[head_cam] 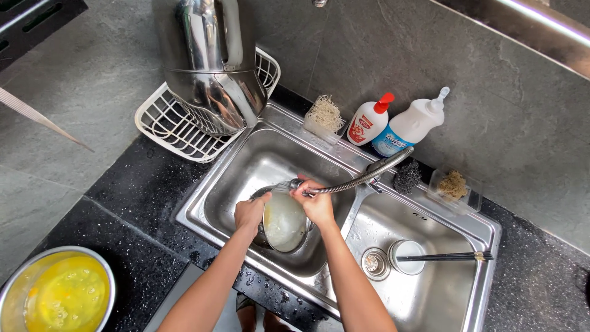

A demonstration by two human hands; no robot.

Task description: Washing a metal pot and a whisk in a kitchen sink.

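Your left hand (pixel 250 212) grips the steel bowl's (pixel 284 222) rim, tilted over the left sink (pixel 246 169); keep it angled so water drains. Your right hand (pixel 316 206) is closed around the spray hose head (pixel 297 184), touching the bowl; aim it inside.

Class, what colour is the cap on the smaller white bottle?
Red, clearest in the head view.

Home kitchen, steel double sink (pixel 430 307), dish soap bottles (pixel 393 126), wire dish rack (pixel 178 129), black stone counter (pixel 141 190)
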